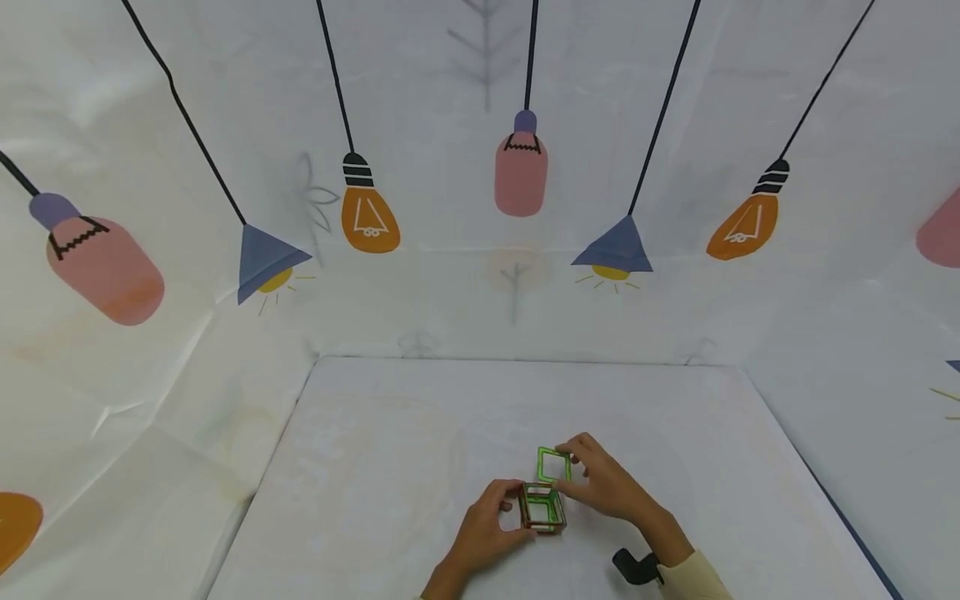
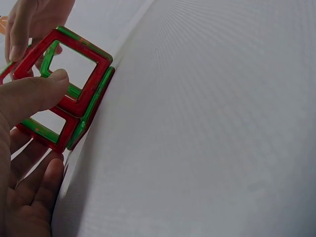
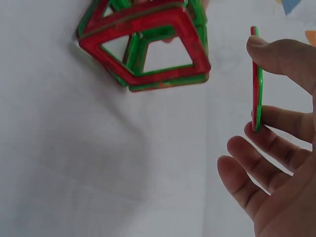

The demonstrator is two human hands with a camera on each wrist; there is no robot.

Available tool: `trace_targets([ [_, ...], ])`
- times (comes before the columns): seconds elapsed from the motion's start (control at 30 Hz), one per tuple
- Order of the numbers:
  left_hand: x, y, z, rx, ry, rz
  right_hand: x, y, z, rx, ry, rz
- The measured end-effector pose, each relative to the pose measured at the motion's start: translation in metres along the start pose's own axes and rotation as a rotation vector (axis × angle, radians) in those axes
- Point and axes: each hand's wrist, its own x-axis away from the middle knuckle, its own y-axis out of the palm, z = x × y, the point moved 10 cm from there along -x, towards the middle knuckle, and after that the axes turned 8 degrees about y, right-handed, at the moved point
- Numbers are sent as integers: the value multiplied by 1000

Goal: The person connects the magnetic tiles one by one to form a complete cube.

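Several square red-and-green magnetic tiles form a small box (image 1: pixel 543 525) on the white table. My left hand (image 1: pixel 486 529) grips the box from its left side. Its thumb (image 2: pixel 34 96) presses on a red-edged tile in the left wrist view, with the other fingers beneath. Just beyond the box, my right hand (image 1: pixel 611 483) pinches one separate square tile (image 1: pixel 540 465) between thumb and fingers. Seen edge-on in the right wrist view, this tile (image 3: pixel 256 84) has a red side and a green side, and a gap separates it from the box (image 3: pixel 168 76).
The white table (image 1: pixel 375 467) stretches around both hands. Behind it and at the sides hangs a white sheet (image 1: pixel 435 300) printed with lamps and bulbs. A black wrist-worn device (image 1: pixel 634 567) sits by the right sleeve (image 1: pixel 693 577).
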Motion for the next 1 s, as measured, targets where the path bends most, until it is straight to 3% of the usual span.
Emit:
trace_targets([
  [0.13, 2, 2, -3, 7, -24, -15, 12, 6, -16, 30, -107, -32],
  [0.23, 2, 2, -3, 12, -30, -22, 20, 12, -21, 48, -139, -56],
  [0.47, 1, 1, 2, 0, 28, 0, 27, 20, -21, 73, -129, -74],
  [1.0, 0, -1, 4, -1, 18, -5, 31, 27, -18, 56, -123, -85],
])
